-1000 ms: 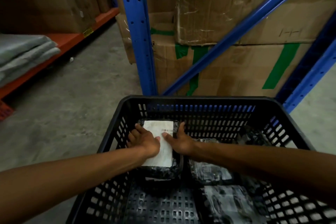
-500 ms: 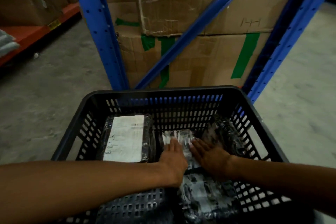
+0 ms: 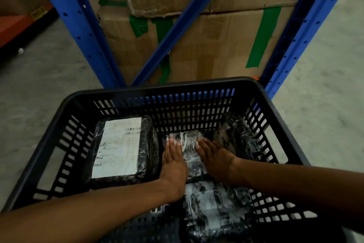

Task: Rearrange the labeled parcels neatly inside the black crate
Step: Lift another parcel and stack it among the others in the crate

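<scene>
A black slotted crate [image 3: 161, 90] stands on the floor in front of me. In its far left corner lies a black-wrapped parcel with a white label [image 3: 118, 147] facing up. A smaller shiny black parcel [image 3: 190, 151] lies flat at the far middle. My left hand [image 3: 173, 161] presses its left side and my right hand [image 3: 215, 158] its right side, fingers flat and pointing away. Another wrapped parcel [image 3: 241, 140] leans against the right wall. A further parcel [image 3: 212, 205] lies near me between my forearms.
Blue rack uprights [image 3: 78, 26] and a diagonal brace [image 3: 177, 26] rise just behind the crate, with taped cardboard boxes [image 3: 212, 45] stacked between them. Grey concrete floor [image 3: 39, 77] spreads to the left and right. An orange shelf beam [image 3: 11, 26] sits far left.
Both hands left the labeled parcel at the far left and moved right onto the small middle parcel. Since half a second ago they stay there, fingers stretched further along its sides.
</scene>
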A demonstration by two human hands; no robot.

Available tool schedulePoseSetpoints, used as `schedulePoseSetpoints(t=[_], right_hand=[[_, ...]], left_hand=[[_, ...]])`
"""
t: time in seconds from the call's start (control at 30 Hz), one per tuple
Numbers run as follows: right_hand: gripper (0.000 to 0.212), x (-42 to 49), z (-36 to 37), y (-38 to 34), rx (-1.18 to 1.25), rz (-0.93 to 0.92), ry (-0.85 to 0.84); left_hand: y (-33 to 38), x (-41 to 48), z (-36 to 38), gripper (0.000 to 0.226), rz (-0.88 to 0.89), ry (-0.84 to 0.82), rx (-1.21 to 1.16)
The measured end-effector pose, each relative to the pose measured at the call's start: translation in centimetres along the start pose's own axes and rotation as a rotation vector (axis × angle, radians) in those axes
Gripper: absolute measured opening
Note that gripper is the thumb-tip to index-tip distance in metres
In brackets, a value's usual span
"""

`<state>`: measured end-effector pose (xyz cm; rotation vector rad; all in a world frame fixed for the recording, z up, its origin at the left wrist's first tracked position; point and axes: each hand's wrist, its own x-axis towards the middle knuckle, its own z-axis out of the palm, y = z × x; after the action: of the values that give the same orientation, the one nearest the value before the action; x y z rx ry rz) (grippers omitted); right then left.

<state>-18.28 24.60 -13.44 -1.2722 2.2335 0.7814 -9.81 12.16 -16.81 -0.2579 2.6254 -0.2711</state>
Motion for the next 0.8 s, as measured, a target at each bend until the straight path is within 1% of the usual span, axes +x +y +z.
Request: schedulePoseSetpoints(t=[0.03,0.1,0.2,0.23,0.27,0.3,0.33,0.4,0.43,0.47,0.53,0.57,0.6,0.67,0.7,0.73,0.77,0.8], right_hand=[[0.067,-0.2,-0.2,0.0,-0.009,-0.016,-0.008],[0.079,-0.4,-0.9,0.2,-0.049,-0.060,-0.051],[0.099,-0.4,-2.8,1.0,0.016,-0.054,-0.154],[0.103,-0.5,-3.2,1.3,0.046,-0.053,-0.145],[0.106,-0.6,-3.5,1.7,0.064,-0.046,-0.090],[0.103,-0.9,-3.6,2.1,0.072,-0.038,0.000],[0.090,-1.1,-3.7,2.4,0.105,-0.034,0.114],[0.052,-1.4,-4.4,3.6,0.242,-0.030,0.316],[0.042,-1.8,-5.2,4.5,0.330,-0.022,0.377],[0.039,-2.3,-6.1,5.7,0.415,-0.023,0.423],[0.048,-3.6,-7.8,8.7,0.634,-0.057,0.460],[0.057,-4.6,-8.5,10.0,0.825,-0.075,0.451],[0.064,-5.7,-9.0,11.1,1.072,-0.101,0.418],[0.071,-7.4,-9.3,12.0,1.510,-0.166,0.369],[0.070,-7.7,-9.4,12.0,1.642,-0.168,0.372],[0.067,-7.8,-9.6,11.6,1.738,-0.145,0.377],[0.062,-7.6,-9.8,10.9,1.800,-0.088,0.389],[0.054,-7.1,-9.8,10.1,1.824,0.007,0.423]], left_hand=[[-0.2,-0.3,-0.5,0.085,0.012,-0.024,-0.018],[-0.6,-1.1,-1.3,0.097,0.065,-0.013,-0.024],[-1.5,-2.8,-1.6,0.102,0.193,0.082,0.063],[-2.1,-3.2,-1.9,0.101,0.211,0.104,0.054],[-2.8,-3.5,-2.3,0.101,0.212,0.121,-0.008],[-3.5,-3.7,-2.9,0.101,0.205,0.127,-0.108],[-4.0,-3.9,-3.6,0.094,0.211,0.128,-0.222],[-4.9,-4.1,-5.5,0.064,0.214,0.200,-0.388],[-5.3,-4.2,-6.5,0.050,0.207,0.244,-0.456],[-5.7,-4.3,-7.5,0.042,0.202,0.274,-0.543],[-6.7,-4.5,-9.3,0.037,0.209,0.307,-0.783],[-7.2,-4.6,-10.2,0.035,0.202,0.352,-0.947],[-7.8,-4.6,-11.2,0.033,0.162,0.419,-1.130],[-8.8,-4.1,-13.0,0.034,-0.005,0.528,-1.448],[-9.1,-3.7,-13.7,0.037,-0.100,0.530,-1.539],[-9.2,-3.2,-14.0,0.045,-0.182,0.495,-1.609],[-9.1,-2.7,-14.0,0.048,-0.245,0.442,-1.673],[-8.7,-2.4,-13.9,0.048,-0.286,0.379,-1.734]])
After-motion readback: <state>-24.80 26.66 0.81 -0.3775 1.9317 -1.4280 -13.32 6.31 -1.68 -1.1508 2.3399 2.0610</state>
